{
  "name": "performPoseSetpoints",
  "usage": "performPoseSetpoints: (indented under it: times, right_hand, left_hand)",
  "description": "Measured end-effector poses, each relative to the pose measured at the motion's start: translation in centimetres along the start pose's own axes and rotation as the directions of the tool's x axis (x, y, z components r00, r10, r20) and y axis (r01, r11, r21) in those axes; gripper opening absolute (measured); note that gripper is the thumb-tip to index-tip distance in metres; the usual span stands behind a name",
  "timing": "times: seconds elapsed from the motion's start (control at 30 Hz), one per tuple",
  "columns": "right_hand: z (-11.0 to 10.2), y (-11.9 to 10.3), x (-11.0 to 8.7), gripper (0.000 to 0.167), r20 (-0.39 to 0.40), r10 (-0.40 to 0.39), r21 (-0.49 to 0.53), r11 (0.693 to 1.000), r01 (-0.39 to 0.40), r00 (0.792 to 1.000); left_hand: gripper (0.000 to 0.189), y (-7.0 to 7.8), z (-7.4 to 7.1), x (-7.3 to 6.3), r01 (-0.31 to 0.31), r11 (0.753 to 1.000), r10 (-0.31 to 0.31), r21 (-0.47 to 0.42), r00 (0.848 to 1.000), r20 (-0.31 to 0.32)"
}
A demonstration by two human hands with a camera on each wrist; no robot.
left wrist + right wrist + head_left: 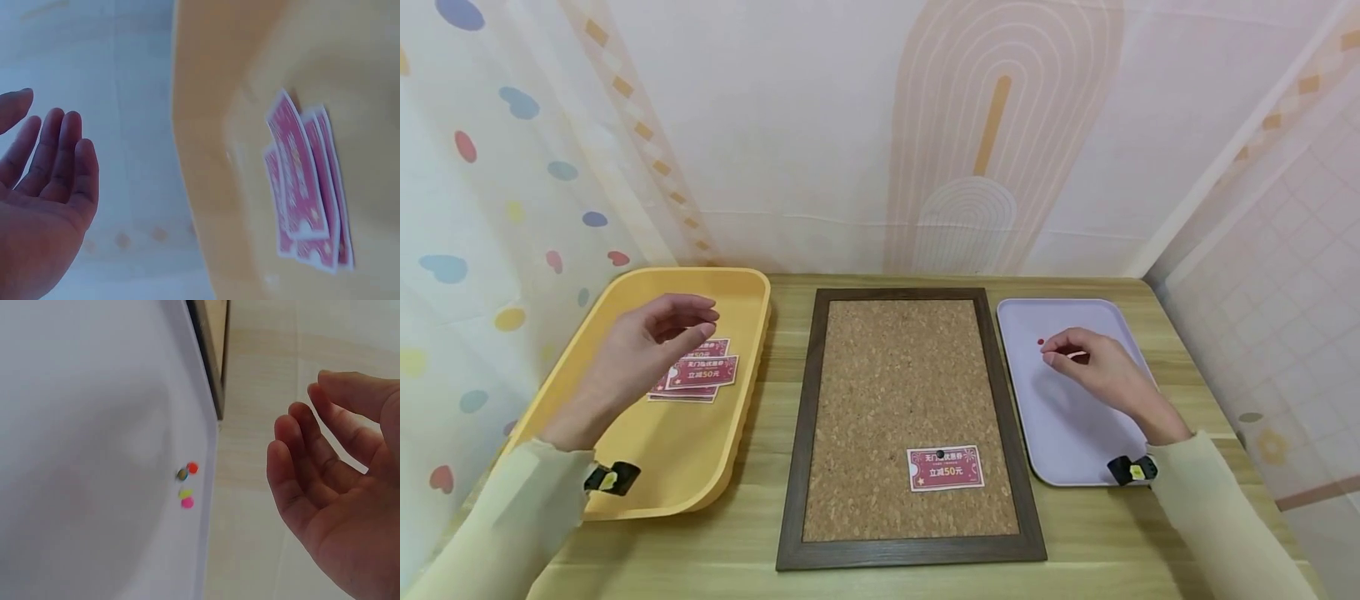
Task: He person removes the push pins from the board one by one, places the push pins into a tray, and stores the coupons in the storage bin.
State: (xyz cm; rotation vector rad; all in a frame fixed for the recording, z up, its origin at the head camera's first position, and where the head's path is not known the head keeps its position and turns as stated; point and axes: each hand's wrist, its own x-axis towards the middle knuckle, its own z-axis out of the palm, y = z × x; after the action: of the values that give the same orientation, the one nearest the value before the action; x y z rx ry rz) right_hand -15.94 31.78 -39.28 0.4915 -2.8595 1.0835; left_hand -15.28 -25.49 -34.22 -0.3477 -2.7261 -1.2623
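My left hand [643,346] hovers over the yellow tray [651,467], its fingers loosely bent and holding nothing. Below it lies an overlapping pile of red-and-white paper coupons [300,181]. On the right, my right hand [1105,371] hangs above the lavender tray [1067,454]. Its thumb and index fingertips come close together, with nothing visible between them. Several small coloured pushpins [187,487] sit near that tray's far edge in the right wrist view. Between the trays lies a framed cork board [898,383]. One coupon [947,477] is pinned at its lower right by a black pushpin [940,455].
The wooden table [730,546] carries both trays and the board side by side. A patterned cloth [790,167] hangs behind the table and along both sides. Black wrist bands [1131,471] circle both cream sleeves.
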Motion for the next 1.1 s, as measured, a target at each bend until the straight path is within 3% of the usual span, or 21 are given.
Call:
performPoseSetpoints:
  times: [0.27, 0.5, 0.73, 0.97, 1.1]
  right_hand:
    - [0.6, -1.7, -0.9, 0.009, -0.070, -0.026, 0.037, 0.999, 0.029, 0.997]
    - [1.5, -2.9, -1.5, 0.008, -0.080, -0.077, 0.074, 0.994, 0.083, 0.994]
    - [2.7, -3.7, -1.8, 0.010, -0.052, -0.130, 0.086, 0.987, 0.135, 0.990]
    - [3.8, -4.6, -1.9, 0.011, -0.015, -0.173, 0.100, 0.980, 0.174, 0.985]
    - [4.4, -5.3, -2.1, 0.010, 0.025, -0.169, 0.109, 0.980, 0.165, 0.985]
  left_hand:
    - [0.027, 3.0, 2.1, -1.0, -0.101, 0.992, 0.104, -0.079, 0.994, 0.031]
    - [0.025, 5.0, 4.2, -1.7, -0.144, 0.983, 0.155, -0.116, 0.983, 0.095]
    - [0.029, 6.3, 6.9, -2.0, -0.170, 0.977, 0.193, -0.130, 0.962, 0.195]
    - [0.032, 7.0, 9.5, -2.3, -0.201, 0.963, 0.242, -0.179, 0.937, 0.251]
    - [0.034, 7.3, 10.7, -2.5, -0.180, 0.961, 0.240, -0.211, 0.922, 0.304]
